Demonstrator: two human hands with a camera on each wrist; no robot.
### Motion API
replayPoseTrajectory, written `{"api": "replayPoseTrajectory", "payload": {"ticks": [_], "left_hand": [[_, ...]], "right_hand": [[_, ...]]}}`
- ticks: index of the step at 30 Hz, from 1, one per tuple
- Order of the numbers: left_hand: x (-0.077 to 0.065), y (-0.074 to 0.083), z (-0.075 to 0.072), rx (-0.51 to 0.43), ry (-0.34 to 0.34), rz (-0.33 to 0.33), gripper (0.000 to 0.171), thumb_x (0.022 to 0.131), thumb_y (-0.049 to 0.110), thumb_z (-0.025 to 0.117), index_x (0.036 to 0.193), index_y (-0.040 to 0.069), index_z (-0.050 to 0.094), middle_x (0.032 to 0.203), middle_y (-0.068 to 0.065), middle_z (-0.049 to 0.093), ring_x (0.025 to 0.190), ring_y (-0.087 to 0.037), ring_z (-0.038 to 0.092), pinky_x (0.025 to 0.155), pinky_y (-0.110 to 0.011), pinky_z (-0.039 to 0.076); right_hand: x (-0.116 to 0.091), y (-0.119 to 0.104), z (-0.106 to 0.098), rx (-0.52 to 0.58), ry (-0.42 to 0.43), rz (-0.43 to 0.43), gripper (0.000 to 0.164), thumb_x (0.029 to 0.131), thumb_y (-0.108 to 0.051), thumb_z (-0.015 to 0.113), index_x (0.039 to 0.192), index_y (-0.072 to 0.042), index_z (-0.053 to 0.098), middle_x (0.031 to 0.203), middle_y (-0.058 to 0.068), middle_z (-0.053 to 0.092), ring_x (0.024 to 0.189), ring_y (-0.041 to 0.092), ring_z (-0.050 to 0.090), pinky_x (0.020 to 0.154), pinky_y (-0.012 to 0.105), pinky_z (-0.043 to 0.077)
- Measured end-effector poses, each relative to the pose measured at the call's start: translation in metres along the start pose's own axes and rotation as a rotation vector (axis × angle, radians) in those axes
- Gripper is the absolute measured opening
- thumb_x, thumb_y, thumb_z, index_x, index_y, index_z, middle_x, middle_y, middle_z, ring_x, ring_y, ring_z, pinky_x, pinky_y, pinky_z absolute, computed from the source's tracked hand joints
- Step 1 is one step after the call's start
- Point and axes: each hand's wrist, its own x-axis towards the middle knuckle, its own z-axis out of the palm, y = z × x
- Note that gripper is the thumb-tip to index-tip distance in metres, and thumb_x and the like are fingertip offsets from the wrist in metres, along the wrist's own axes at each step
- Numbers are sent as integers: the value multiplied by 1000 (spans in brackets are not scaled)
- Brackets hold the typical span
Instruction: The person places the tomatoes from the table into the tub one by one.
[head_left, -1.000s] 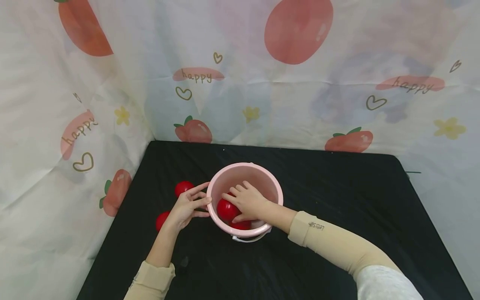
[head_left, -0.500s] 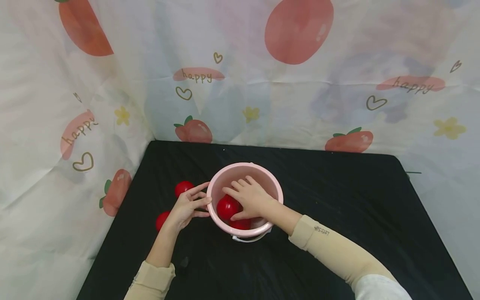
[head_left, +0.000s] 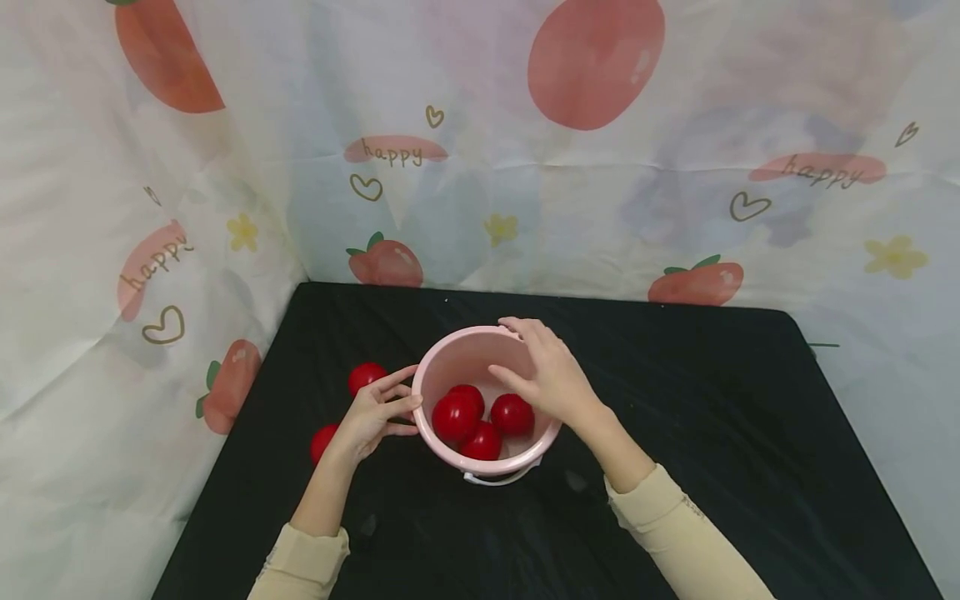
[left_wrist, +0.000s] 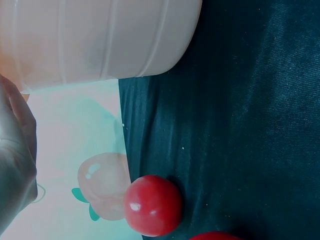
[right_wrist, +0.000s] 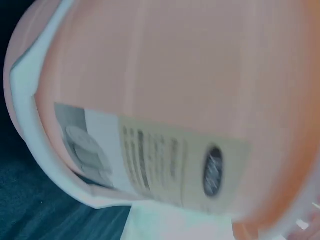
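Note:
A pink bucket (head_left: 457,354) stands on the black-covered table with several shiny red balls (head_left: 513,415) in its bottom. My left hand (head_left: 367,421) is at the left rim, fingers nearly straight and fingertips touching it. My right hand (head_left: 558,375) is over the right side, its fingers reaching the far rim and the thumb spread above the opening. No ball is in either hand. Two more red balls (head_left: 367,377) lie left of the bucket, partly behind the left hand and wrist. The right wrist view shows the bucket's outer wall (right_wrist: 190,65) with its label.
The white handle (head_left: 502,478) hangs down on the near side of the bucket. Black cloth (head_left: 690,400) covers the table. Behind and to the left, a printed curtain (head_left: 480,183) rises along the table's edges.
My right hand has lifted out of the bucket and moved right to its far rim, uncovering the red balls inside. My left hand and the bucket have stayed in place.

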Motion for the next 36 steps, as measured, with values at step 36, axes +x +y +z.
{"api": "replayPoseTrajectory", "payload": {"ticks": [36], "left_hand": [[0,0,0,0,13,-5,57,83,8,66,135,7,43,88,-5,61,66,-17,64,64,-36,56]], "right_hand": [[-68,29,-18,860,-63,735,56,86,-15,64,135,-4,41,105,12,58,75,13,63,62,23,54]]}}
